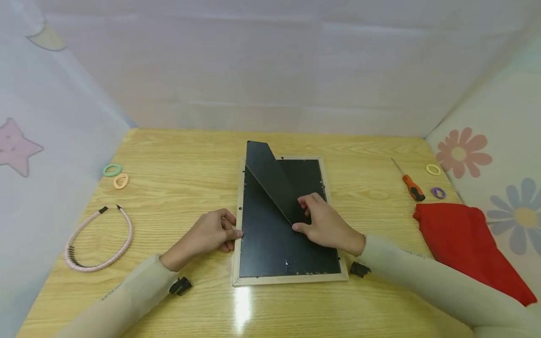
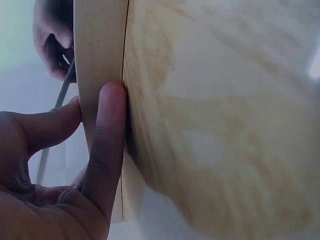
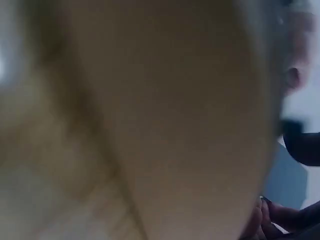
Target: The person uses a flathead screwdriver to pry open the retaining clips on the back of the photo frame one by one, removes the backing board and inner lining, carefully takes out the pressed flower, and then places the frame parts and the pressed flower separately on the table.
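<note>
A picture frame with a pale wooden border and a black backing lies face down on the table. Its black easel stand is tilted up off the backing, the wide end toward the far left. My right hand grips the stand near its lower end, thumb on the left edge and fingers on the other side. With thumb on top and fingers along the outer side, my left hand holds the frame's left border. That border shows close up between thumb and finger in the left wrist view.
A pink headband lies at the left, below a green hair tie and an orange one. At the right are a screwdriver, yellow and purple hair ties, and a red cloth.
</note>
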A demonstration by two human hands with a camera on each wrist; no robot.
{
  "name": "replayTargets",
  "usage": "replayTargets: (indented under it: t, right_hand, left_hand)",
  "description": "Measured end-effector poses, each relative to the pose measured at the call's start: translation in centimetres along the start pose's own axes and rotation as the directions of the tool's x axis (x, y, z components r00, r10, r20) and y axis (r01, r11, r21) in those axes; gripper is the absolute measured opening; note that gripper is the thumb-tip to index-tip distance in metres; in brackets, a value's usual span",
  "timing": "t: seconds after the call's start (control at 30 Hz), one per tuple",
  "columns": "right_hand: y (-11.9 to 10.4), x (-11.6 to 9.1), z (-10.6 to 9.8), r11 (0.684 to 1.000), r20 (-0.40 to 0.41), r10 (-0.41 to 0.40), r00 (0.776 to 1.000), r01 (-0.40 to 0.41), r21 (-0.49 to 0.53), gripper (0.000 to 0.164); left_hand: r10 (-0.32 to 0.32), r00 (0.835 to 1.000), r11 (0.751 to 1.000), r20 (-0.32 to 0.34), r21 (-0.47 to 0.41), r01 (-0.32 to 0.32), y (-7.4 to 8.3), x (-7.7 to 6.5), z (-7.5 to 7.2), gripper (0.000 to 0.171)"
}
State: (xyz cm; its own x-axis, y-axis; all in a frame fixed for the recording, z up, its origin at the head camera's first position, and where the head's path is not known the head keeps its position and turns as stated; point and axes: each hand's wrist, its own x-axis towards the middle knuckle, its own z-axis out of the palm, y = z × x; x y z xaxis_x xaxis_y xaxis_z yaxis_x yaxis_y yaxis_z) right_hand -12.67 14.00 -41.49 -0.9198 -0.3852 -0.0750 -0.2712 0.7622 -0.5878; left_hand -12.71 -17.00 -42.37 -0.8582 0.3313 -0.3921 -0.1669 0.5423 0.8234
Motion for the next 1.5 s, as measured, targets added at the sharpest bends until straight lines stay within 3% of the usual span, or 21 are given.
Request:
replayTargets:
  t: [0.1,0.2,0.4,0.63,0.87,1.13,1.23,1.37,1.5]
  right_hand:
    - [-0.1,-0.2,0.8,0.980,-0.049,-0.080,0.996,0.070,-0.188,0.071]
    - [-0.3,0.1,1.3,0.953,-0.071,-0.122,0.990,0.097,-0.287,0.073]
    - [-0.2,0.8,1.5,0.924,-0.130,-0.162,0.978,0.104,-0.367,0.054]
    - [0.2,0.7,1.2,0.893,-0.224,-0.253,0.941,0.139,-0.428,0.054]
    - [0.3,-0.4,-0.2,0.868,-0.330,-0.352,0.876,0.174,-0.465,0.055]
    - [0.6,-2.1,-4.1,0.852,-0.470,-0.491,0.733,0.292,-0.435,0.063]
    - [1.7,-2.0,-6.2,0.870,-0.542,-0.475,0.693,0.277,-0.409,0.066]
    - [4.3,-1.2,-9.0,0.907,-0.641,-0.401,0.655,0.183,-0.380,0.065]
    - [7.7,-0.5,-10.6,0.934,-0.691,-0.313,0.652,0.081,-0.347,0.063]
  left_hand:
    - [0.017,1.000,1.000,0.000,0.013,-0.017,0.2,0.1,0.0,0.035]
    - [0.031,0.999,0.999,-0.003,0.025,-0.031,0.2,0.2,-0.1,0.032]
    - [-0.003,1.000,1.000,-0.005,-0.006,0.003,0.1,0.3,-0.2,0.035]
    - [0.018,1.000,0.997,-0.017,-0.072,-0.020,0.2,1.6,-0.4,0.048]
    - [0.021,1.000,0.998,-0.016,-0.064,-0.022,0.5,2.9,-1.0,0.051]
    - [-0.001,0.997,0.995,-0.072,0.098,0.008,0.7,3.7,-1.6,0.050]
    - [-0.008,0.997,0.995,-0.074,0.101,0.016,0.5,3.9,-1.8,0.045]
    - [-0.025,0.997,0.996,-0.078,0.082,0.031,0.3,3.8,-2.2,0.044]
    - [-0.036,0.996,0.995,-0.079,0.088,0.043,-0.1,3.4,-2.5,0.045]
